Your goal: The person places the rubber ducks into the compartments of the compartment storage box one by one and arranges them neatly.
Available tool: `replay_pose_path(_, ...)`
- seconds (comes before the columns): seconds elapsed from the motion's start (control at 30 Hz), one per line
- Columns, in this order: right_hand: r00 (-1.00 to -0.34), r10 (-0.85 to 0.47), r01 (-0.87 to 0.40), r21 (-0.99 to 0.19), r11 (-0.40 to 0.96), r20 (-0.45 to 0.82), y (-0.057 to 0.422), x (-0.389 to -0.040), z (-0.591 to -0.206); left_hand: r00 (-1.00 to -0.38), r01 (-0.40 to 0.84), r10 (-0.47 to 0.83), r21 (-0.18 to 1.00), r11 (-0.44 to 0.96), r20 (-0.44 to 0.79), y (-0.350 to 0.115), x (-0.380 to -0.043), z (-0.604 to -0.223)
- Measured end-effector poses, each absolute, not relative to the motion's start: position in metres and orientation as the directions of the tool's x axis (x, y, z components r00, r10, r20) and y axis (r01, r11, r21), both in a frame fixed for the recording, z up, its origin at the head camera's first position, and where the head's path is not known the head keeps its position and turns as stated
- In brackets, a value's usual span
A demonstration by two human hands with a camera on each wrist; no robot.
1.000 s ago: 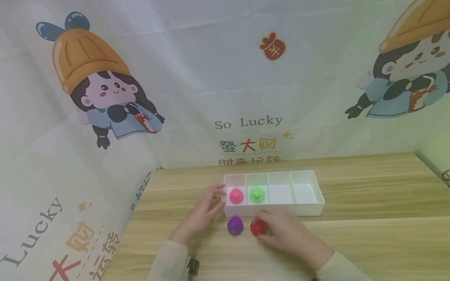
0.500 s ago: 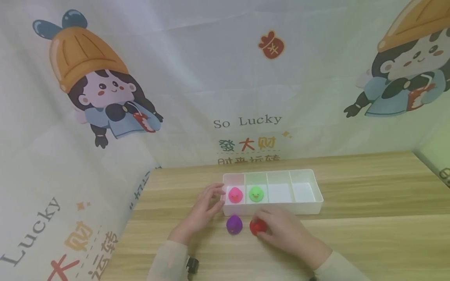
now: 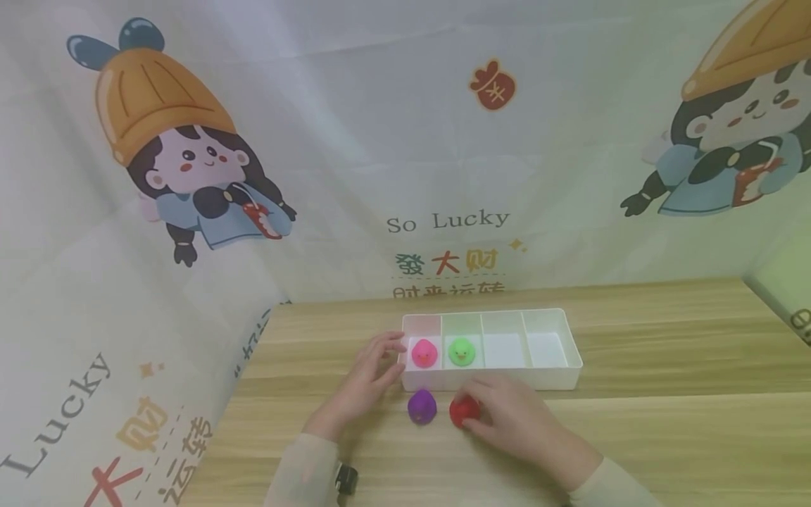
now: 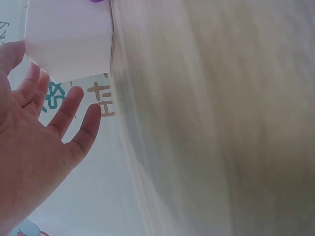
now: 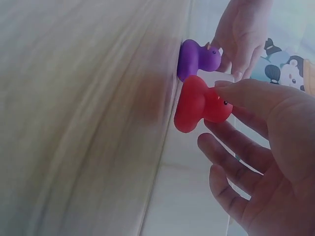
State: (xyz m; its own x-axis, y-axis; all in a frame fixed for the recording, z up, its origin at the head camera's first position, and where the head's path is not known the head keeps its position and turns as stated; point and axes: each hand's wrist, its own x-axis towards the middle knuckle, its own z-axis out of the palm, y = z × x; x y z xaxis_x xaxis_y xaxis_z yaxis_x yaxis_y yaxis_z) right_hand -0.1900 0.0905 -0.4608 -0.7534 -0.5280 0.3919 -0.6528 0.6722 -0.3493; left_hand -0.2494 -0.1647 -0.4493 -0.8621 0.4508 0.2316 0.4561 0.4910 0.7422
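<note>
My right hand [image 3: 522,426] pinches the head of a red rubber duck [image 3: 463,412] between thumb and forefinger, the other fingers spread. The red duck [image 5: 192,105] is low by the wooden surface. Just left of it stands a purple rubber duck [image 3: 422,408], untouched. A white divided tray [image 3: 507,380] lies behind both ducks. In its leftmost compartment sits a pink duck [image 3: 424,353], and beside that, in the second one, a green duck [image 3: 462,352]. At the tray's left end my left hand [image 3: 362,380] rests with loose, spread fingers, thumb and fingertips against its corners.
The wooden tabletop [image 3: 684,436] stretches to both sides and behind the tray. A white printed cloth [image 3: 355,141] hangs at the back and along the left side. A black strap piece [image 3: 346,479] shows at the left cuff.
</note>
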Motion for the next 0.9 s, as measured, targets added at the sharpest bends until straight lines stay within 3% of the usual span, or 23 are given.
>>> replay_pose_path(0.27, -0.724, -0.529, -0.686, -0.381, 0.62, 0.443, 0.093, -0.189, -0.458, -0.861, 0.445, 0.457, 0.765, 0.466, 0.222, -0.16, -0.237, -0.431)
replay_pose_path(0.9, -0.701, -0.477, -0.7, -0.387, 0.6, 0.53, 0.1, -0.19, -0.45, -0.865, 0.442, 0.446, 0.767, 0.466, 0.228, -0.16, -0.239, -0.433)
